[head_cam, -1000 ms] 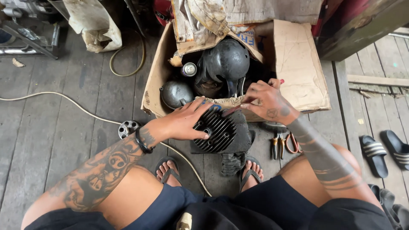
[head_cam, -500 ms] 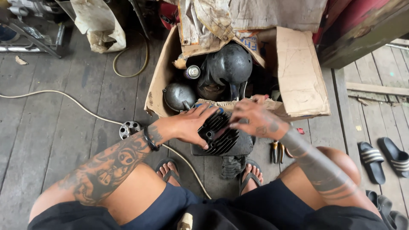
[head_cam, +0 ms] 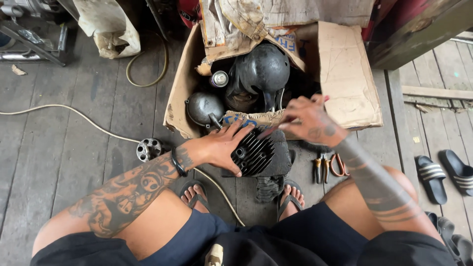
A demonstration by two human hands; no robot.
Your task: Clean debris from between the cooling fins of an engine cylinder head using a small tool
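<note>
A black finned engine cylinder head (head_cam: pixel 261 155) rests on the wooden floor between my feet. My left hand (head_cam: pixel 221 147) lies over its left side, fingers spread across the fins. My right hand (head_cam: pixel 309 120) hovers just above its upper right, fingers curled around what looks like a thin tool with a red tip; the motion is blurred. Right behind the part stands an open cardboard box (head_cam: pixel 345 74) holding dark rounded metal parts (head_cam: pixel 261 69).
Pliers with red handles (head_cam: pixel 327 166) lie right of the part. A small round metal flange (head_cam: pixel 149 149) sits to the left, by a pale cable (head_cam: pixel 74 116). Striped sandals (head_cam: pixel 446 175) lie at far right. A dirty bag (head_cam: pixel 111 27) and machine frame are at top left.
My right hand has lifted off the finned part and risen toward the box edge. My left hand has slid slightly but stays on the part. The view has shifted a little.
</note>
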